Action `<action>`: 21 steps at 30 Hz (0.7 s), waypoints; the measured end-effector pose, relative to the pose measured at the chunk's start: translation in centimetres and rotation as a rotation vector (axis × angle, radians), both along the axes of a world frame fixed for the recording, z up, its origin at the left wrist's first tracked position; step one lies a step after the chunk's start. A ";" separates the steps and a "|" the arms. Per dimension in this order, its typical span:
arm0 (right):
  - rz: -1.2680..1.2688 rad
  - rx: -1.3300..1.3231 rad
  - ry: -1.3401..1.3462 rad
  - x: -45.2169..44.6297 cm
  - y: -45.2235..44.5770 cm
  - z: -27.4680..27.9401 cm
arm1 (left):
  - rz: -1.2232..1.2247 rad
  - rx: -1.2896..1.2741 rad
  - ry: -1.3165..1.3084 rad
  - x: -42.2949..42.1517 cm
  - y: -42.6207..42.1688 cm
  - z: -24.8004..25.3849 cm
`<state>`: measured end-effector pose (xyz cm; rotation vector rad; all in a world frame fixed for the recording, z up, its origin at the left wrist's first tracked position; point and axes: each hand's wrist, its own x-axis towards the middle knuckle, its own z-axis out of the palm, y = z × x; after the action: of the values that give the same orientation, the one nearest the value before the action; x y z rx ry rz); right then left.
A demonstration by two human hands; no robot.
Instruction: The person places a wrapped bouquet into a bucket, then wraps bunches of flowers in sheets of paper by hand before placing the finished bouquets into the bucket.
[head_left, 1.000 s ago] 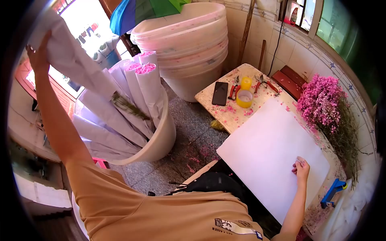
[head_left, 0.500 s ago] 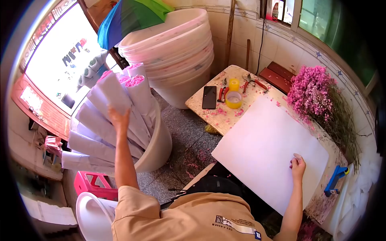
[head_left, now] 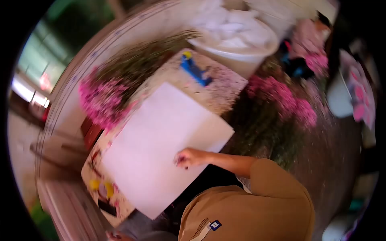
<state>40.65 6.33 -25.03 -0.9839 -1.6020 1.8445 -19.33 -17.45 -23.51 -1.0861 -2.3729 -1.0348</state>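
Observation:
A stack or sheet of large white paper (head_left: pixel 148 132) lies across the speckled work table (head_left: pixel 217 96). My right hand (head_left: pixel 192 158) rests over its near part, with the fingers curled in. Whatever those fingers hold, if anything, is blurred. Only a piece of my left hand (head_left: pixel 116 236) shows at the bottom edge, low beside the table's corner, and motion smears its fingers. A blue tape dispenser (head_left: pixel 195 70) sits beyond the paper. At the other end are yellow tape rolls (head_left: pixel 105 188) and a dark phone (head_left: pixel 107 207).
Pink flowers with long stems (head_left: pixel 105 96) lie along the wall side of the table. More pink flowers (head_left: pixel 277 96) are on the floor to the right. A white tub (head_left: pixel 241 52) full of white wrapping stands behind, and a pale bucket (head_left: pixel 339 96) at far right.
The view has swung sharply to the right. My left hand has left the wrapped bundles in the tub and is low by the table. My right hand stays over the paper.

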 end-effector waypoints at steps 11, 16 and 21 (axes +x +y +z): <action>-0.687 -0.695 -0.011 23.4 -11.3 -18.0 | -1.460 -0.386 -0.267 53.2 32.7 2.9; -1.239 -0.956 -0.133 30.0 -13.8 -36.4 | -1.513 -0.315 -0.026 58.1 35.5 -2.1; -1.718 -0.988 -0.144 29.4 -11.4 -44.9 | -1.402 -0.426 0.007 57.8 35.6 -2.4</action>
<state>70.00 -5.03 -69.89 -1.9103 0.5156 1.0209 38.44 18.14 -25.92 -3.0304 -1.5876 -0.7598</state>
